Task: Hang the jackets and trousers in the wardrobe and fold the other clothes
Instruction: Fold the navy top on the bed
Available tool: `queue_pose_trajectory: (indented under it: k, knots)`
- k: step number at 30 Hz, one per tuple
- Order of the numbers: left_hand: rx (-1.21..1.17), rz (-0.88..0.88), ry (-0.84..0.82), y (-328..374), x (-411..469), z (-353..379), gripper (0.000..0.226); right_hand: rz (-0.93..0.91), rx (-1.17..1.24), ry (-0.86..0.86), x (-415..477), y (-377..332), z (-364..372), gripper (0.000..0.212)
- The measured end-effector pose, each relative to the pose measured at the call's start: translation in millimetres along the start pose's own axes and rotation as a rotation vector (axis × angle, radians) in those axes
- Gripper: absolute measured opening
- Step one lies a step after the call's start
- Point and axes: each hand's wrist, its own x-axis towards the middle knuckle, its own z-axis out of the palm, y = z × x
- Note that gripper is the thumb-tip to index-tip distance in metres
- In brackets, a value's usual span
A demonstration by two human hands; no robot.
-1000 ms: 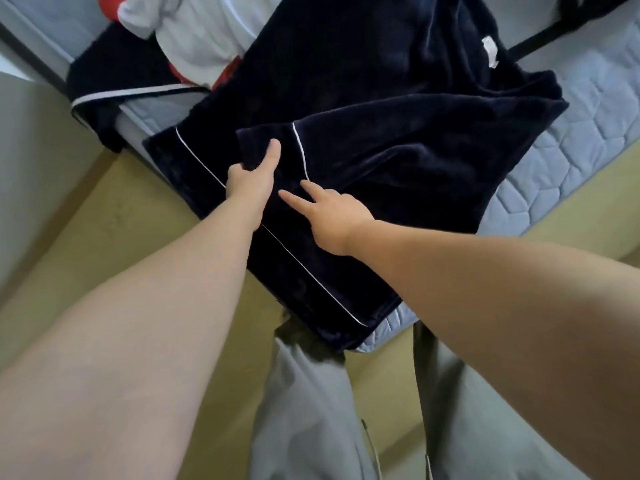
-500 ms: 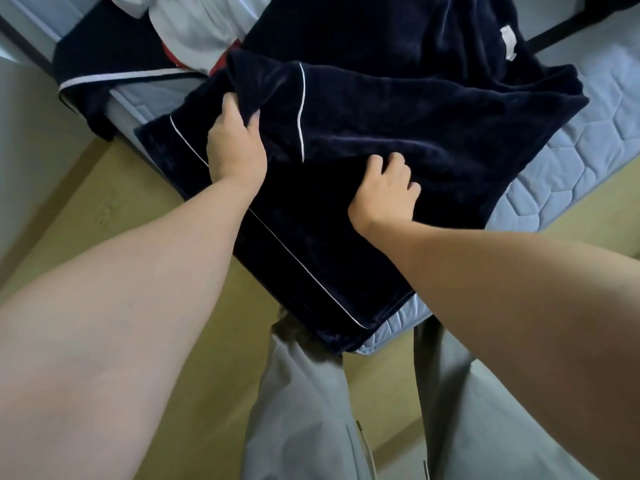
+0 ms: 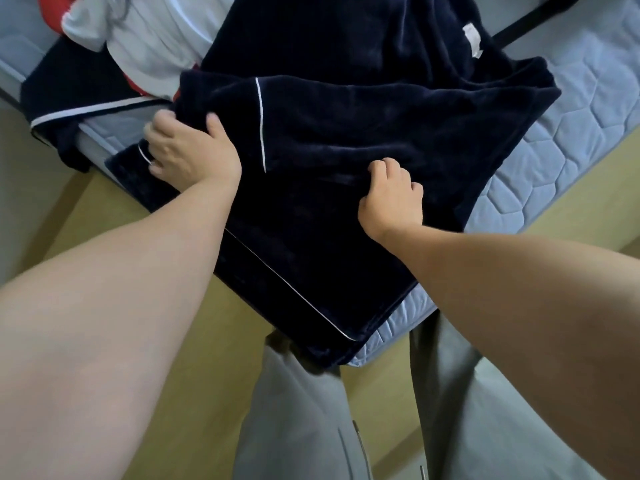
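A dark navy velvet garment (image 3: pixel 374 140) with thin white piping lies spread over the corner of a pale blue quilted mattress (image 3: pixel 571 109). One part of it is folded across the middle. My left hand (image 3: pixel 187 150) grips the left edge of that folded part, thumb on top. My right hand (image 3: pixel 391 199) pinches the lower edge of the fold, fingers curled into the cloth. A white label shows near the garment's top.
A white and red garment (image 3: pixel 145 32) and another navy piece with a white stripe (image 3: pixel 76 102) lie at the mattress's left edge. Yellowish floor surrounds the bed corner. My grey trouser legs (image 3: pixel 311 417) stand right at the corner.
Both hands went from touching the cloth to gripping it. They lifted the folded part away from me, then brought it back down; the left hand now sits lower and further left.
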Motion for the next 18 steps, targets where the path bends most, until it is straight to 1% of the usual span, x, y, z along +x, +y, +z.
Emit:
queue_pose_trajectory:
  k: [1,2,3,4,5,6,7,8,10,11,12,13,14,15,17,18]
  knots:
    - [0.045,0.133,0.096,4.0,-9.4,-2.5,0.048,0.012,-0.001,0.038,2.9,6.2,-4.4,0.052]
    - [0.047,0.312,0.149,8.8,-20.7,-5.1,0.044,0.037,0.003,0.066,6.8,13.0,-9.2,0.048]
    - [0.020,0.524,0.147,14.7,-34.3,-6.1,0.038,0.074,0.005,0.079,11.3,20.7,-14.4,0.047]
    - [-0.011,0.730,0.084,20.4,-49.4,-4.3,0.032,0.120,0.003,0.080,16.2,28.8,-20.1,0.047]
    - [-0.031,0.883,-0.026,26.5,-64.7,-0.3,0.025,0.167,0.001,0.074,21.4,37.1,-26.5,0.049]
    - [-0.032,0.934,-0.172,32.3,-80.3,4.3,0.019,0.210,0.003,0.067,26.5,45.6,-33.1,0.052]
    - [-0.019,0.872,-0.319,37.9,-94.7,11.0,0.016,0.245,0.013,0.057,31.5,53.7,-39.5,0.054]
    - [0.000,0.711,-0.448,43.0,-107.5,18.4,0.019,0.268,0.025,0.046,36.3,61.2,-45.8,0.057]
    - [-0.013,0.256,-0.669,52.1,-123.9,34.6,0.028,0.272,0.041,0.030,46.8,72.1,-57.2,0.060]
    - [-0.103,0.041,-0.726,56.2,-128.2,41.6,0.032,0.266,0.049,0.023,51.8,75.2,-62.1,0.060]
    - [-0.216,-0.136,-0.727,59.6,-129.4,46.9,0.034,0.255,0.060,0.015,57.0,77.0,-66.8,0.061]
    - [-0.311,-0.265,-0.677,62.5,-128.0,49.7,0.035,0.234,0.066,0.012,61.9,77.3,-70.7,0.061]
    - [-0.363,-0.331,-0.584,63.5,-125.1,49.1,0.034,0.196,0.064,0.013,66.3,76.3,-74.0,0.059]
    - [-0.378,-0.335,-0.457,63.2,-121.2,44.9,0.030,0.138,0.065,0.019,70.7,73.7,-76.8,0.057]
    - [-0.358,-0.234,-0.197,59.6,-109.5,30.9,0.023,-0.012,0.112,0.051,78.7,62.9,-81.7,0.051]
    - [-0.336,-0.170,-0.090,56.9,-100.5,23.3,0.023,-0.093,0.152,0.075,83.2,54.0,-84.5,0.046]
